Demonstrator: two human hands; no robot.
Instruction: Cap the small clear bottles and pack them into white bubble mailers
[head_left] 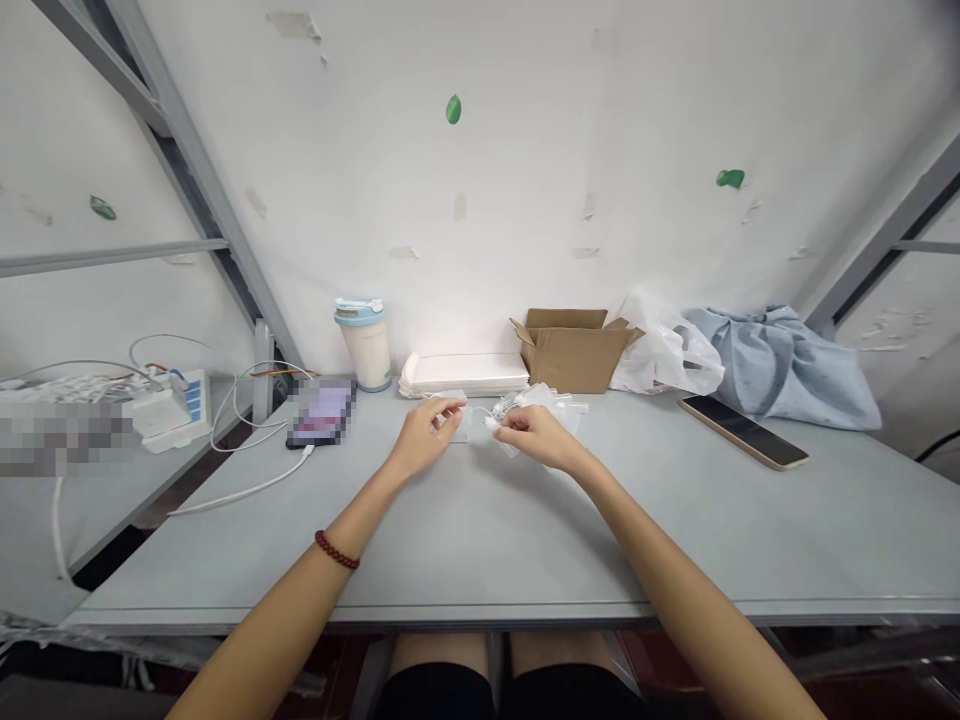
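Both hands meet over the middle of the grey table (480,540). My left hand (426,432) pinches a small white flat piece (459,424) between thumb and fingers. My right hand (534,434) is closed on a small white part with a thin white cable (491,424). Behind the right hand lies a heap of clear plastic bags and white cables (553,404). A red bead bracelet (336,551) is on my left wrist.
Along the wall stand a lidded cup (364,343), a stack of white trays (465,374), an open cardboard box (571,350), a white plastic bag (664,352) and blue cloth (784,365). A phone (744,431) lies at right; another phone (322,412) charges at left near a power strip (171,410).
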